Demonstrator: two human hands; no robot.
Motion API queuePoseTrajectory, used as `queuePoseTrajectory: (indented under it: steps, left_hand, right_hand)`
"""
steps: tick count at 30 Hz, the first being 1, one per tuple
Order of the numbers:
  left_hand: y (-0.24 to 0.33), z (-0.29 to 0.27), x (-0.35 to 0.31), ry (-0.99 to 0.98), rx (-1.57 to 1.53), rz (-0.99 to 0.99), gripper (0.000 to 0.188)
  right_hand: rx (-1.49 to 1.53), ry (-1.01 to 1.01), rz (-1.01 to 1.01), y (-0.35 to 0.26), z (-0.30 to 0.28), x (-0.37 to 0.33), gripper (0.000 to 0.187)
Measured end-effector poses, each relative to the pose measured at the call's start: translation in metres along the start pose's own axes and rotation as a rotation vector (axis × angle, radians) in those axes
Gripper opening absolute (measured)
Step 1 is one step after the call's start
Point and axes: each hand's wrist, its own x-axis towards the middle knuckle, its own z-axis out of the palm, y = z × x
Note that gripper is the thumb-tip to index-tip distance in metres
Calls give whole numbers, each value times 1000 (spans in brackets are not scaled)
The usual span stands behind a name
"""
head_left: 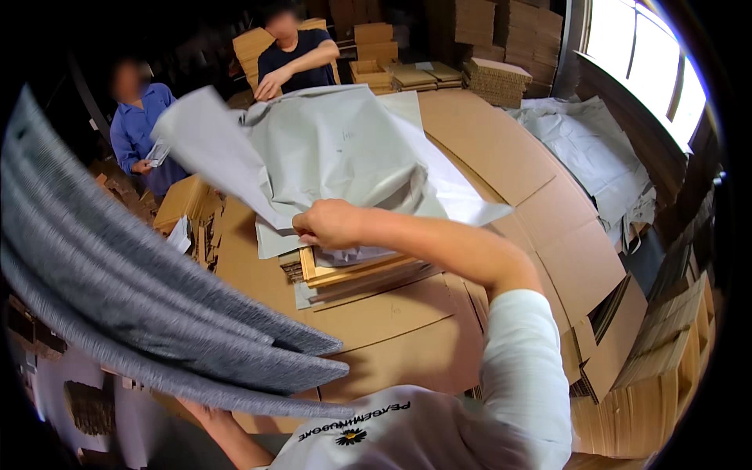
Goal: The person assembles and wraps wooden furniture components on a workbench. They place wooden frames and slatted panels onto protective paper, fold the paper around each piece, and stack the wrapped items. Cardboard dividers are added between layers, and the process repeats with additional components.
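Observation:
My right hand (333, 222), closed, pinches the near edge of a large grey wrapping sheet (337, 141). The crumpled sheet drapes over a bulky stack, and one flap stands up at the left. Below my fingers a light wooden frame (321, 276) shows at the stack's near side. Several long grey fabric-covered panels (180, 290) tilt up across the left of the view. My left hand (200, 409) is under their lower edge and holds them; its fingers are mostly hidden.
Flat cardboard sheets (392, 321) cover the worktop. Across it, a person in a dark shirt (309, 66) reaches to the sheet's far edge. A person in blue (137, 125) stands at left. Cardboard stacks (654, 384) stand at right, and another grey sheet (583, 141) lies near the window.

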Motion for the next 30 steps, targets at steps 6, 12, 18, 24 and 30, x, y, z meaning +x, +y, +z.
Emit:
queuePoseTrajectory:
  steps: [6, 12, 18, 24, 30]
  left_hand:
    - [24, 44, 25, -6, -57, -117, 72]
    - [67, 223, 102, -596, 235, -180, 69]
    - [1, 364, 212, -699, 477, -168, 64]
    - [-98, 392, 197, -694, 433, -241, 62]
    - [-190, 378, 208, -719, 625, -240, 66]
  right_hand:
    - [1111, 53, -212, -79, -88, -87, 79]
    - [450, 680, 177, 10, -130, -71, 94]
    - [651, 787, 340, 125, -189, -21, 47]
    - [727, 747, 473, 208, -130, -10, 53]
    - [742, 589, 603, 249, -77, 10, 50]
